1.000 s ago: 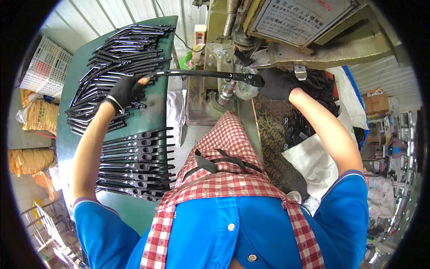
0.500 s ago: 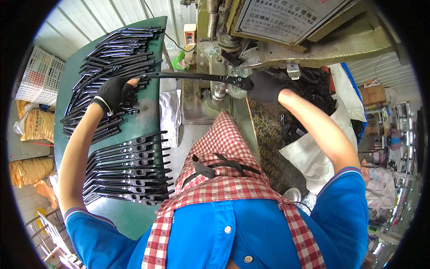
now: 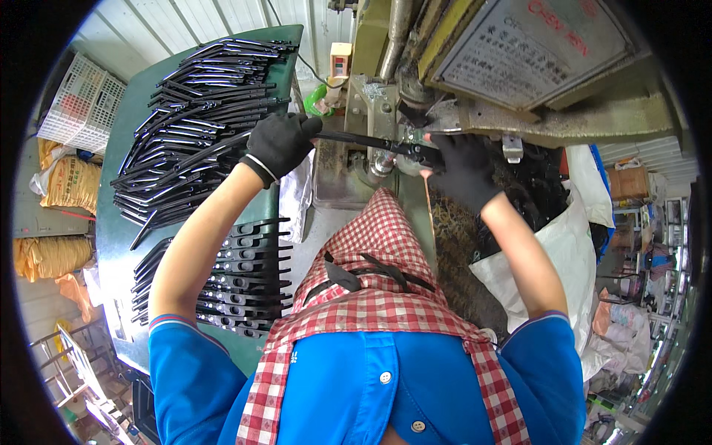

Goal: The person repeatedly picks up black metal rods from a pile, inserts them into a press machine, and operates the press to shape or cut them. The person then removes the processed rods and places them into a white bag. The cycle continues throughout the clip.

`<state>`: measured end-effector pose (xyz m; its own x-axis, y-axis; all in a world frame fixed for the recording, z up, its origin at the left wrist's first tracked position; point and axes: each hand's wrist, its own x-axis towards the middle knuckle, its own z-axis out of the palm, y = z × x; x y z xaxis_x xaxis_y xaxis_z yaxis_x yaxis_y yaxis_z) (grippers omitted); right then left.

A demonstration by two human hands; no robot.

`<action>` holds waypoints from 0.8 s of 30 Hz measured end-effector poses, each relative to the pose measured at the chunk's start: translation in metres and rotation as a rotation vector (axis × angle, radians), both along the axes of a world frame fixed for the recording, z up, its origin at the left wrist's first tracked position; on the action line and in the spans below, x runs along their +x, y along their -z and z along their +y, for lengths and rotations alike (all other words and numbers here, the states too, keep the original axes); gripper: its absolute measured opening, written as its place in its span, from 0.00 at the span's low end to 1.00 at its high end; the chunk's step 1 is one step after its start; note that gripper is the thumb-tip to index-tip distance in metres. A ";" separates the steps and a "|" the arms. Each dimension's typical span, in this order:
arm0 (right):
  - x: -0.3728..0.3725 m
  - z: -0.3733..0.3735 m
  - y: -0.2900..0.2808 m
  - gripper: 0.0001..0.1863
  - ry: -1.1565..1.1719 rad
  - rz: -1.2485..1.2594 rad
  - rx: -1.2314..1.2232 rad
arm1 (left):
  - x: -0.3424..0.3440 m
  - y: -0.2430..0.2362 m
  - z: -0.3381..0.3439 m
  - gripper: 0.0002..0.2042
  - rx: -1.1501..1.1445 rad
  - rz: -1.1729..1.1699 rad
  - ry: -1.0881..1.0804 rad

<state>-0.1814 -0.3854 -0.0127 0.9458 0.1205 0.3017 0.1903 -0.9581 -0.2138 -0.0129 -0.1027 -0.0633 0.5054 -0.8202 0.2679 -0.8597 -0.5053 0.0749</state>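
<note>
A long black wiper arm (image 3: 356,138) lies nearly level across the front of the press. Its near-left part is in the closed, black-gloved fingers of my left hand (image 3: 280,144), over the green table's right edge. My right hand (image 3: 465,169), also gloved and smeared by motion, is around the arm's right end, with bare fingertips above and below it. That end is beside the press's metal post (image 3: 383,165); whether the two touch is hidden. Many similar wiper arms (image 3: 215,96) lie heaped on the green table (image 3: 111,245), and a neater row (image 3: 245,278) lies nearer me.
The press head (image 3: 519,63), with a metal plate, overhangs the right hand. A white sack (image 3: 545,259) and dark parts (image 3: 526,178) lie to the right. A white plastic crate (image 3: 87,100) stands beyond the table, above yellow sacks (image 3: 70,182).
My left hand has moved right, from over the heaped arms to the table's edge. My right hand has shifted slightly right and down in the picture, and the view has turned a little.
</note>
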 end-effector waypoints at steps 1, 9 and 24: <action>-0.009 0.009 -0.007 0.10 -0.060 -0.204 0.013 | 0.001 0.000 -0.001 0.08 -0.003 0.000 0.002; -0.041 0.007 0.078 0.07 -0.215 0.219 0.541 | -0.004 -0.018 0.001 0.10 0.028 0.083 0.011; 0.072 -0.050 0.195 0.16 0.120 0.415 -0.120 | -0.049 -0.015 0.057 0.17 -0.116 0.313 0.129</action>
